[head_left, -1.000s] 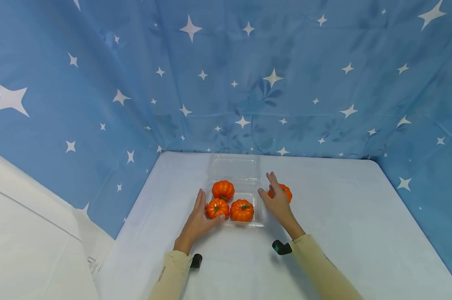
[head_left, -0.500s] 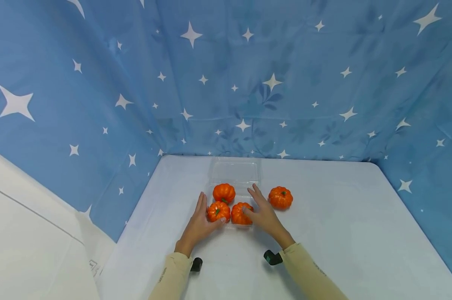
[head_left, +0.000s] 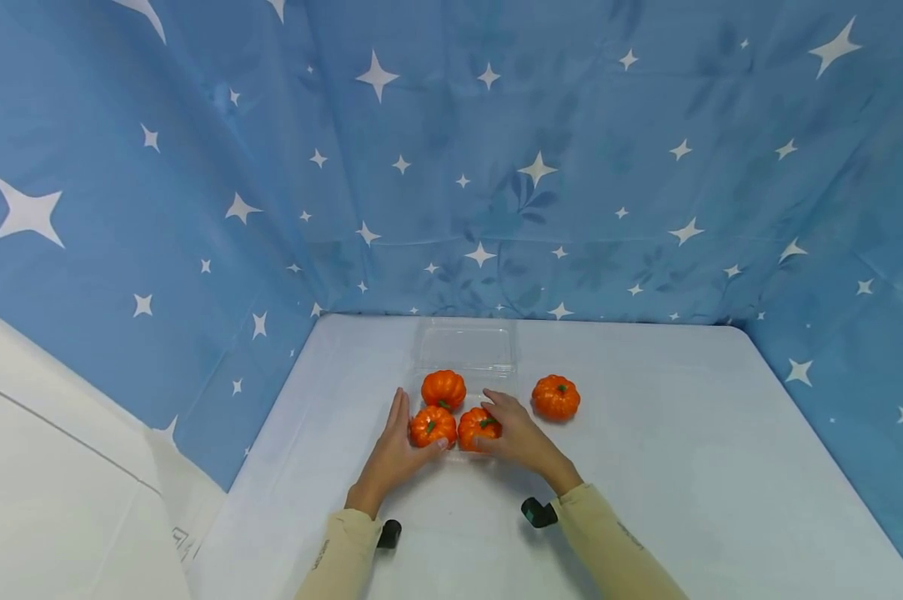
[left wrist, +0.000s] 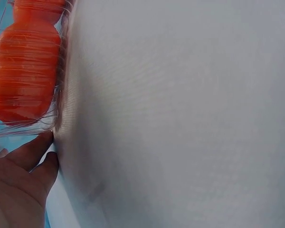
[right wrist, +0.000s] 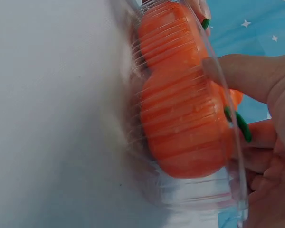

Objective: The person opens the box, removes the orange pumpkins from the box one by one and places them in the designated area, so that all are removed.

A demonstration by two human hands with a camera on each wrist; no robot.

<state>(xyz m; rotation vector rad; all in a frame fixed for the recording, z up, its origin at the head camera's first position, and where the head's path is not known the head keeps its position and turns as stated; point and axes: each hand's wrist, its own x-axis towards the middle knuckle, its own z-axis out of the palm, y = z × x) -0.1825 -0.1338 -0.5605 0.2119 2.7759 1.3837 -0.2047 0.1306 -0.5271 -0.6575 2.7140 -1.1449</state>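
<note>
A clear plastic clamshell box (right wrist: pixel 194 195) lies opened on the white table, its lid (head_left: pixel 466 346) folded back flat. Three orange toy pumpkins with green stems are in its base: one at back left (head_left: pixel 443 389), one at front left (head_left: pixel 430 427), one at front right (head_left: pixel 470 432). My left hand (head_left: pixel 391 458) rests along the box's left side, fingers extended and thumb by the front left pumpkin. With thumb and fingers on either side, my right hand (head_left: pixel 524 435) grips the front right pumpkin (right wrist: pixel 190 128). Its far fingertips are partly hidden in the right wrist view.
Another orange pumpkin (head_left: pixel 556 397) sits on the table just right of the box. Blue star-patterned curtains (head_left: pixel 481 167) enclose the back and sides. The white table (head_left: pixel 691 450) extends to the right.
My right hand has moved left from the loose pumpkin to the front right pumpkin in the box and closed its fingers around it. My left hand has stayed at the box's left side.
</note>
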